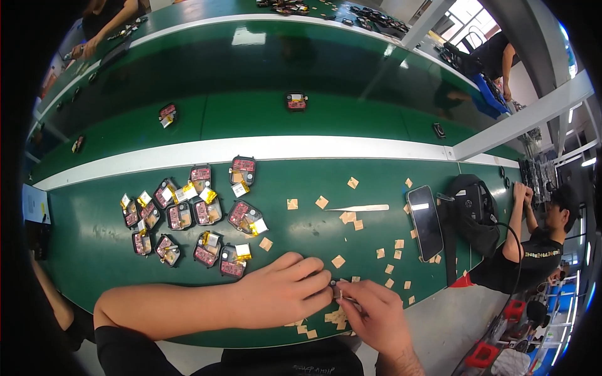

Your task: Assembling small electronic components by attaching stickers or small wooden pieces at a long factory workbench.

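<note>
Electronics workshop: long green bench [282,235], open circuit-board units [241,213], co-worker [533,260].

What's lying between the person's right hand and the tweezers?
Several small tan squares, with bare green table around them, lie between the right hand and tweezers, in the head view.

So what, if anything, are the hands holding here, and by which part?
The left hand and right hand seem to hold a small dark piece between them; by which part cannot be told.
</note>
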{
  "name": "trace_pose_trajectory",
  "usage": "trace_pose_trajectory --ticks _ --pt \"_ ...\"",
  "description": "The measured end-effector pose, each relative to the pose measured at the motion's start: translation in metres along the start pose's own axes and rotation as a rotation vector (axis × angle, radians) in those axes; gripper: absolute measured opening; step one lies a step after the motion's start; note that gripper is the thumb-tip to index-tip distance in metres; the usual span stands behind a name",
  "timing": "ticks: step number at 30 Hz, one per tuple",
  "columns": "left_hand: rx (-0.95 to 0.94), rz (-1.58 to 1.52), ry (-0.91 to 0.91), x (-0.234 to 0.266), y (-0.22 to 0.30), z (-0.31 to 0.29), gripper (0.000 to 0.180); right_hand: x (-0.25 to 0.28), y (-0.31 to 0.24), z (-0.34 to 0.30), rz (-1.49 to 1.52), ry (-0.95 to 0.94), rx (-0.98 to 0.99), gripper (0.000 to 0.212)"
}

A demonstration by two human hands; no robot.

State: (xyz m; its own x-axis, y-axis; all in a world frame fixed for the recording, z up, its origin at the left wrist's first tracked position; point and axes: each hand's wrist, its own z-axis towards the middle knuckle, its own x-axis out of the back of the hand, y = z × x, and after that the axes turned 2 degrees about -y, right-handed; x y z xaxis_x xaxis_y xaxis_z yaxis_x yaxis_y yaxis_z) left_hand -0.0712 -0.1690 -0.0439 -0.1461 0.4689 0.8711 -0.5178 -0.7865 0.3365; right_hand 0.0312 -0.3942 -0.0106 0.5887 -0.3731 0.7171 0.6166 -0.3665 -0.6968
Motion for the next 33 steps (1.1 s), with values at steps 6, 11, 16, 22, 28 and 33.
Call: trace_pose_trajectory --ticks 6,11,16,22,28,33 --pt "0.035 -0.018 -0.081 0.006 0.001 0.0 0.028 -0.005 -0.007 0.002 0.004 0.016 -0.043 0.031" --pt "0.056 -0.089 -0.091 0.006 0.001 -0.001 0.035 -0.012 -0.009 -0.001 0.138 0.081 -0.146 0.028" --pt "0.062 -0.096 -0.084 0.004 0.001 -0.002 0.037 -0.017 -0.007 -0.003 0.145 0.13 -0.127 0.028" --pt "0.077 -0.131 -0.048 -0.001 0.003 -0.002 0.031 -0.02 -0.001 -0.009 0.223 0.139 -0.198 0.026" --pt "0.091 -0.137 -0.043 -0.002 0.003 -0.003 0.031 -0.017 -0.009 -0.007 0.116 0.126 -0.193 0.028" --pt "0.098 -0.154 -0.046 -0.001 0.002 -0.002 0.03 -0.018 -0.006 -0.009 0.065 0.136 -0.125 0.029"
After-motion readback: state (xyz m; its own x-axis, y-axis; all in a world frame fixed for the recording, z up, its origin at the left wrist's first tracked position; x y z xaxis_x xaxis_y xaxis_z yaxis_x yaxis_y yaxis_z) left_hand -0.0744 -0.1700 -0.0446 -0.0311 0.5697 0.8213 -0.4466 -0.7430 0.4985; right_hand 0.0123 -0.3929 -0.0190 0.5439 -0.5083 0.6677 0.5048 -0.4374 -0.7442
